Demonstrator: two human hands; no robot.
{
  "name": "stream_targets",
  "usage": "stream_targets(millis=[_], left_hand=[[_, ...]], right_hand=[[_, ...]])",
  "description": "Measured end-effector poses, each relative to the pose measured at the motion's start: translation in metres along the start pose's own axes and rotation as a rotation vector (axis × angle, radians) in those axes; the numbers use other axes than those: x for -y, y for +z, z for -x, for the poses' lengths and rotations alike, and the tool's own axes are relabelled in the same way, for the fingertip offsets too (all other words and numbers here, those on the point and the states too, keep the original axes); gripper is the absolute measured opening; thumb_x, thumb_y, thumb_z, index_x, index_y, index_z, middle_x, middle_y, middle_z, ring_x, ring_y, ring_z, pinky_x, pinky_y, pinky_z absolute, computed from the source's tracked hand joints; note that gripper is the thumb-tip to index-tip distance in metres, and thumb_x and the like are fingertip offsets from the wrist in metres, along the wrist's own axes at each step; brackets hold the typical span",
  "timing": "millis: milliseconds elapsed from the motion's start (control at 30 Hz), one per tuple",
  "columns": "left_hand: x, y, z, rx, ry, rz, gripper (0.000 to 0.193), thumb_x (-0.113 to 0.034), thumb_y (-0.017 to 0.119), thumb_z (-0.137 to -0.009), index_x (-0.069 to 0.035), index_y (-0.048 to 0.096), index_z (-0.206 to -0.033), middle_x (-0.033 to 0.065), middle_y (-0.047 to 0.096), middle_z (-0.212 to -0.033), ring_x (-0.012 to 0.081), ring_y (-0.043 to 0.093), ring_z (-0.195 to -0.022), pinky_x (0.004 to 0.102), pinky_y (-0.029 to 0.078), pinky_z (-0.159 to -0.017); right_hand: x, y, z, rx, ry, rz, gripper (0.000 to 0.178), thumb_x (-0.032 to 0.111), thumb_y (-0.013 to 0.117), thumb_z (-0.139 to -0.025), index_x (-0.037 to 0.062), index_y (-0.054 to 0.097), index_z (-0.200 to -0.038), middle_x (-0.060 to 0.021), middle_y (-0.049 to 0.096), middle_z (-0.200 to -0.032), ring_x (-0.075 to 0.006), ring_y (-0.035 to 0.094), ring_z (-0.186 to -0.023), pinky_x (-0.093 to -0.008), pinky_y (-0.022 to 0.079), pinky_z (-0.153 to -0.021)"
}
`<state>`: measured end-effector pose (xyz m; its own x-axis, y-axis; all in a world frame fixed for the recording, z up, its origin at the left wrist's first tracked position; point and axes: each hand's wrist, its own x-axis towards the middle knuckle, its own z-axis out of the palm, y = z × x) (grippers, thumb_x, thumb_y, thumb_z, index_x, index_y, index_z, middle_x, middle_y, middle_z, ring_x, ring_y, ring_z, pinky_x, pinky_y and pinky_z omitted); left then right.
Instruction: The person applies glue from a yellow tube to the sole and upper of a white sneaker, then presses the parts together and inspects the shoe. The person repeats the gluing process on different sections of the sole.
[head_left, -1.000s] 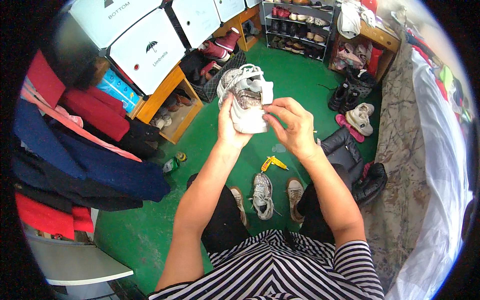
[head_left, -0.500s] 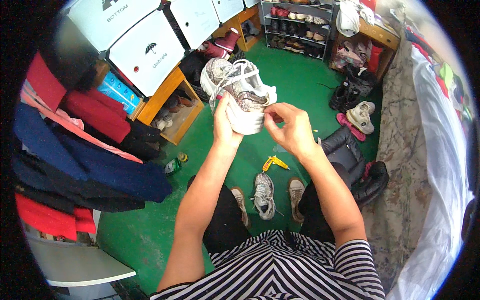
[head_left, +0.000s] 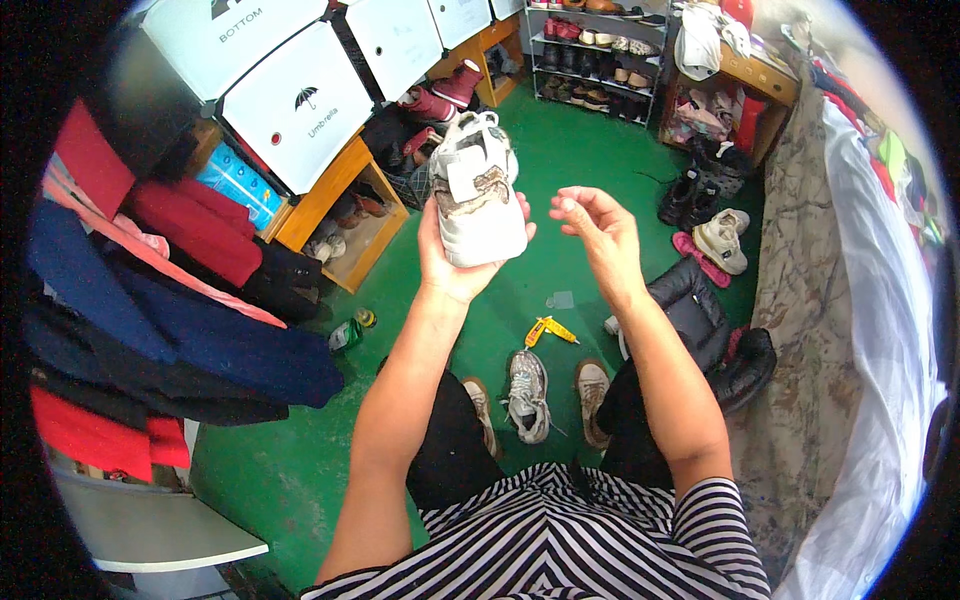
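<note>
My left hand (head_left: 452,262) is wrapped round a white sneaker (head_left: 482,228) with brown, glittery patches on its sides. It holds the shoe up in front of me, heel end toward me. Just to the right, my right hand (head_left: 605,235) hovers apart from the shoe, its fingers loosely bent and nothing visible in them. A matching laced sneaker (head_left: 526,395) lies on the green floor between my feet. Beyond its toe are two small yellow tubes (head_left: 548,330), which look like glue, and a small clear flat piece (head_left: 562,300).
Shoe cubbies with white doors (head_left: 295,105) and clothes (head_left: 170,320) line the left. A shoe rack (head_left: 595,60) stands at the back. On the right are a black padded bag or jacket (head_left: 695,310), loose shoes (head_left: 720,240) and a patterned bed edge (head_left: 800,400). A green can (head_left: 345,335) lies left.
The sneaker has turned in my left hand, so its heel now faces me. My right hand has come away from its side and moved up and slightly right, fingers loosened.
</note>
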<state>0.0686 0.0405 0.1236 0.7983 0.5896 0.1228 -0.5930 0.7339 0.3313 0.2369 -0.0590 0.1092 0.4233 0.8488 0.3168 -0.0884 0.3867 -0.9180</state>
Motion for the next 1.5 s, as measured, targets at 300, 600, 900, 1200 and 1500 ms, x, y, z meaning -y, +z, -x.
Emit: stream_targets(millis=[300, 600, 900, 1200, 1500], left_hand=[[0.025, -0.013, -0.002, 0.222, -0.235, -0.196, 0.086, -0.071, 0.034, -0.092, -0.001, 0.042, -0.14, 0.0243, 0.058, -0.127, 0.0428, 0.063, -0.106, 0.0591, 0.053, -0.089], [0.027, -0.011, 0.004, -0.179, 0.27, -1.208, 0.032, -0.027, 0.054, -0.102, 0.0, 0.07, -0.094, 0.0057, 0.07, -0.084, 0.0126, 0.063, -0.069, 0.0269, 0.052, -0.063], [0.012, 0.017, 0.024, -0.169, 0.854, -1.639, 0.023, -0.013, 0.051, -0.101, -0.002, 0.061, -0.083, 0.0002, 0.06, -0.069, 0.0058, 0.052, -0.057, 0.0227, 0.04, -0.052], [-0.001, 0.0, 0.022, -0.225, 0.771, -1.552, 0.032, 0.0, 0.067, -0.087, -0.003, 0.054, -0.116, 0.0044, 0.057, -0.101, 0.0102, 0.06, -0.084, 0.0223, 0.049, -0.063], [-0.024, -0.005, 0.017, -0.375, 0.623, -1.213, 0.037, 0.006, 0.062, -0.087, -0.005, 0.053, -0.122, 0.0057, 0.059, -0.107, 0.0031, 0.051, -0.065, 0.0172, 0.039, -0.049]], right_hand=[[-0.002, 0.003, -0.003, 0.277, 0.575, -0.528, 0.079, 0.075, 0.041, -0.09, 0.0043, 0.058, -0.12, 0.0137, 0.037, -0.06, 0.0009, 0.037, -0.055, -0.0176, 0.033, -0.048], [0.0, -0.008, -0.004, 0.203, 0.328, -0.79, 0.069, 0.059, 0.049, -0.095, 0.0042, 0.049, -0.137, -0.0155, 0.057, -0.134, -0.0306, 0.055, -0.122, -0.0445, 0.041, -0.109], [-0.015, -0.049, -0.004, 0.413, 0.228, -0.739, 0.079, 0.038, 0.08, -0.078, 0.0016, 0.046, -0.138, -0.0111, 0.058, -0.134, -0.0265, 0.057, -0.121, -0.0424, 0.043, -0.105], [0.009, -0.047, -0.019, -0.003, 0.228, -0.457, 0.064, 0.032, 0.074, -0.087, 0.0014, 0.047, -0.135, -0.01, 0.063, -0.125, -0.0217, 0.063, -0.11, -0.0362, 0.048, -0.098], [0.0, -0.062, -0.038, -0.114, 0.366, -0.692, 0.061, 0.057, 0.043, -0.098, 0.0092, 0.051, -0.137, -0.0132, 0.06, -0.131, -0.0291, 0.062, -0.114, -0.0477, 0.049, -0.1]])
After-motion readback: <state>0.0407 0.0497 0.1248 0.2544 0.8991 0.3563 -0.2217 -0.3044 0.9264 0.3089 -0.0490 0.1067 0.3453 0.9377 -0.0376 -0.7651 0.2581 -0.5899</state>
